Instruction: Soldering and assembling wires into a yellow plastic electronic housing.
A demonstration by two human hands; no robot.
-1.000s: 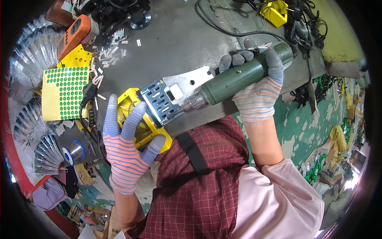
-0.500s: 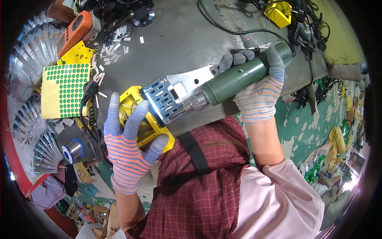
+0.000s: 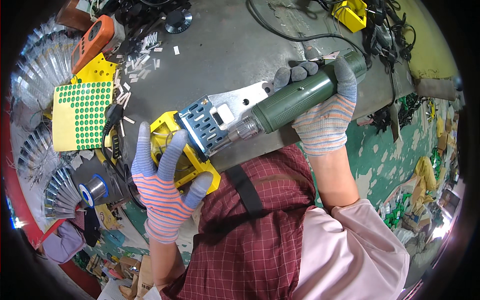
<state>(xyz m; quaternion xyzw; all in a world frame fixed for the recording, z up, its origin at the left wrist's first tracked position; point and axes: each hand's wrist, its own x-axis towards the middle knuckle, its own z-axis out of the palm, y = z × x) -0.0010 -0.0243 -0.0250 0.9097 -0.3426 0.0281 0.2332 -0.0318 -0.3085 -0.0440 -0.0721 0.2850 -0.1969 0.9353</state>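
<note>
While the striped-gloved left hand [image 3: 161, 187], fingers spread, grips a hollow yellow plastic housing [image 3: 205, 167] at the near edge of the grey desk [image 3: 225, 50], the right hand [image 3: 325, 122] encircles a dark-green cylindrical tool [image 3: 297, 100], both holds unchanged from a second ago.

This is a workshop, apparently for assembling electrical goods. Toward the left edge of the scuffed grey surface [image 3: 210, 45] lie an orange meter-like device [image 3: 92, 42], a sheet of green round stickers [image 3: 83, 116] and scattered small metal and white pieces [image 3: 145, 45]; a wire spool with blue rims [image 3: 95, 190] stands by the near left corner. Black cables and plugs [image 3: 382, 45] crowd the right edge beside a yellow housing [image 3: 351, 15]. A green cylindrical tool [image 3: 300, 97] is in use, and the green floor [image 3: 372, 160] is badly worn.
</note>
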